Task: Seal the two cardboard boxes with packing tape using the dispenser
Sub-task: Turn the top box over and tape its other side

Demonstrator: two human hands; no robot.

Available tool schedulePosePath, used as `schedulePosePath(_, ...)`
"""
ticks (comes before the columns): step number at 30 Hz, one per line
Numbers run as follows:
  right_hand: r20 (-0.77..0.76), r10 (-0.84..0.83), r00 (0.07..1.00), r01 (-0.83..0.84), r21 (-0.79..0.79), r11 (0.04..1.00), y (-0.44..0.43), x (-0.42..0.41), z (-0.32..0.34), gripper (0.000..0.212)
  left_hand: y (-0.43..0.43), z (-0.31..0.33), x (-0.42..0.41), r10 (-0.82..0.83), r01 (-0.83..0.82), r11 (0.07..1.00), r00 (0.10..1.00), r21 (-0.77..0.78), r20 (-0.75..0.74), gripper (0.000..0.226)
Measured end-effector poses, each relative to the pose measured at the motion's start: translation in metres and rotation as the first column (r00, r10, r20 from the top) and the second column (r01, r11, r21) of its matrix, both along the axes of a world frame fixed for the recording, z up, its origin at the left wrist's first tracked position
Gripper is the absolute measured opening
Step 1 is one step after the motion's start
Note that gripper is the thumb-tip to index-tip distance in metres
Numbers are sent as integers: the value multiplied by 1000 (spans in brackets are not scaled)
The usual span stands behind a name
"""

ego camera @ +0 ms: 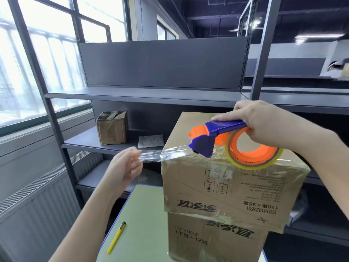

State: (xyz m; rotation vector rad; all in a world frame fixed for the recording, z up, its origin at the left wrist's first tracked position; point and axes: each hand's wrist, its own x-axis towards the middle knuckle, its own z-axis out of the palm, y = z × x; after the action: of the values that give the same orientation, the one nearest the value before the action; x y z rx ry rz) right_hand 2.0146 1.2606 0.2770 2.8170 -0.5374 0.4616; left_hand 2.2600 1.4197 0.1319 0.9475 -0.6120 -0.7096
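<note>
- Right of centre: the right hand [264, 125] is wrapped round the dispenser [207, 137] handle, nose on the upper box [226, 186] top edge. We take this as anchoring.
- Left of centre: the left hand [126, 165] pinches the tape strip [151, 157] taut beyond the box edge, probably to fold it down.
- Lower right: the lower box [217, 241] carries the upper one on the table [143, 205].

One head-worn wide-angle view, facing forward and slightly down. Close range: left hand [126, 165] mid-frame, right hand [264, 121] right of centre, top cardboard box [226, 186] lower right. Shelving [162, 95] behind, window [47, 53] upper left.
</note>
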Motion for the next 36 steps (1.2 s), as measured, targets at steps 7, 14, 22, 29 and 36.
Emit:
schedulePosePath(7,81,22,996,-29,86,996,-9,-8,-1,77,-3,43,19,-4,2,1000,972,11,234,31)
schedulePosePath(14,43,-12,999,10,41,999,-10,-5,-1,73,-8,18,16,-48,21,991,978,134,204,40)
schedulePosePath(22,4,-28,1000,28,24,999,-6,0,1,74,-15,-34,-14,-197,171,964,974,204,114,31)
schedulePosePath(29,40,12,999,-15,74,997,-7,-7,0,75,-20,-33,-23,-199,122,955,940,270,279,54)
schedulePosePath(36,32,23,999,-25,75,997,-8,-6,-1,75,-13,-20,-32,139,-331,922,767,202,626,21)
